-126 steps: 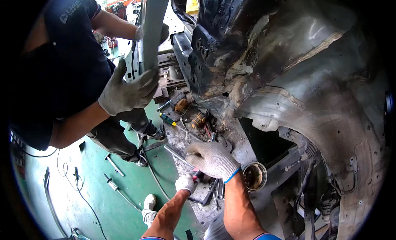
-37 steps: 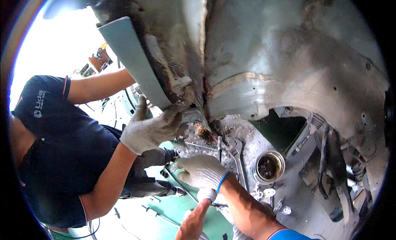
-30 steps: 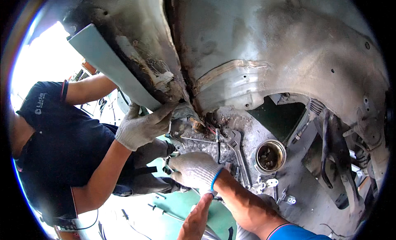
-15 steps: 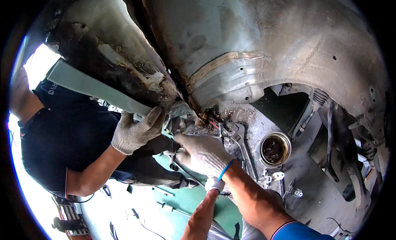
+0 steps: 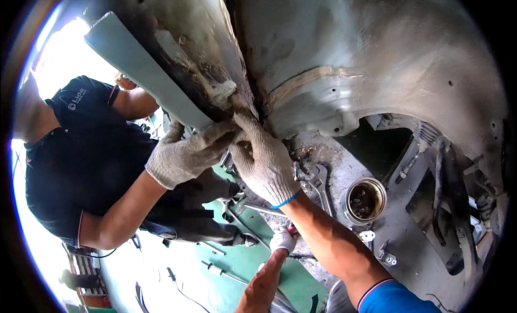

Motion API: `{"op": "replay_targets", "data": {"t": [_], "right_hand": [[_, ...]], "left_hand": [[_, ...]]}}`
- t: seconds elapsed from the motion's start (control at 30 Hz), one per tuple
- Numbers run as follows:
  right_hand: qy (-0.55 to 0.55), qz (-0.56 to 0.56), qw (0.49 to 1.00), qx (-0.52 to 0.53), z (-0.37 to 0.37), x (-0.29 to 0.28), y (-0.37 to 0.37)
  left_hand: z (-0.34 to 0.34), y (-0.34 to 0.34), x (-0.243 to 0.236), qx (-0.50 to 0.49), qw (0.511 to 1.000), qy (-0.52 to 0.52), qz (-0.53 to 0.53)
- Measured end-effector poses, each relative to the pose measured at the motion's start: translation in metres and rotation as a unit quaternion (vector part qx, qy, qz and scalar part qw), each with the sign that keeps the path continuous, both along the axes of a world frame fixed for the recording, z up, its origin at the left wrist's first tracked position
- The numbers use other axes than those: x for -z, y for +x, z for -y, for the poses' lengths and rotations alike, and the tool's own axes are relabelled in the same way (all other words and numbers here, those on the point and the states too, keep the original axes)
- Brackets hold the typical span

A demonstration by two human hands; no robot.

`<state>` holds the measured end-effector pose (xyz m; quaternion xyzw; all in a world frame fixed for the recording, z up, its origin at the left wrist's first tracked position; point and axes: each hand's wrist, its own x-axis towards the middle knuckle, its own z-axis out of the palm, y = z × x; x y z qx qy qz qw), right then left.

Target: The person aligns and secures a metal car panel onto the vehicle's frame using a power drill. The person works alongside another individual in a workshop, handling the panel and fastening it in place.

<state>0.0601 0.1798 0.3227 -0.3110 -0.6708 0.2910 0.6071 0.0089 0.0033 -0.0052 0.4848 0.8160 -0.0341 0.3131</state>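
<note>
My right hand (image 5: 264, 165), in a pale knit glove with blue trim, reaches up to the lower corner of a rusty, torn metal body panel (image 5: 215, 60). Its index finger is stretched against that corner, with the thumb apart. Touching or nearly touching its fingers is a co-worker's gloved hand (image 5: 186, 157), which holds the lower end of a long grey-green metal strip (image 5: 148, 71) along the panel. Lower down, my left hand (image 5: 283, 241), also gloved, is closed around a red-handled tool (image 5: 292, 228); most of that tool is hidden.
A co-worker in a dark shirt (image 5: 97, 151) stands at left. A large curved wheel-arch panel (image 5: 388, 60) fills the upper right. An adjustable wrench (image 5: 321, 186), an open round can (image 5: 346, 208) with small pieces inside, and metal fittings (image 5: 385, 255) lie below it, amid dirt.
My right hand has risen to the panel's corner, near the co-worker's fingers. The strip stands steeper, and the co-worker's other arm now shows behind it. The view has shifted somewhat.
</note>
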Motion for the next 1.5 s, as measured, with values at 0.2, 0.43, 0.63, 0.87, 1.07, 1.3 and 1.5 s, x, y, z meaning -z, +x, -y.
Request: {"op": "replay_targets", "data": {"t": [0.2,0.43,0.63,0.87,1.07,1.3,1.5], "right_hand": [[0.000,0.028,0.999,-0.026,-0.016,0.023,-0.005],[0.024,0.009,0.998,-0.058,-0.019,0.026,-0.003],[-0.009,0.052,0.994,-0.098,-0.018,0.024,0.005],[-0.080,0.158,0.978,-0.107,-0.023,0.018,0.018],[-0.062,0.292,0.940,-0.167,-0.021,0.016,0.031],[-0.071,0.346,0.919,-0.177,-0.021,0.024,0.031],[-0.047,0.381,0.898,-0.214,-0.035,0.025,0.045]], "left_hand": [[-0.001,-0.003,0.000,-0.018,1.000,-0.003,0.002],[0.004,0.001,-0.004,-0.049,0.999,-0.007,0.007],[0.004,0.004,0.001,-0.055,0.998,-0.004,-0.013],[-0.003,0.009,-0.007,-0.042,0.999,0.001,-0.011],[0.001,0.004,0.000,-0.059,0.998,-0.013,-0.013],[0.007,0.000,0.014,-0.063,0.998,-0.018,-0.010],[0.001,0.008,0.001,-0.061,0.998,0.028,-0.019]]}}
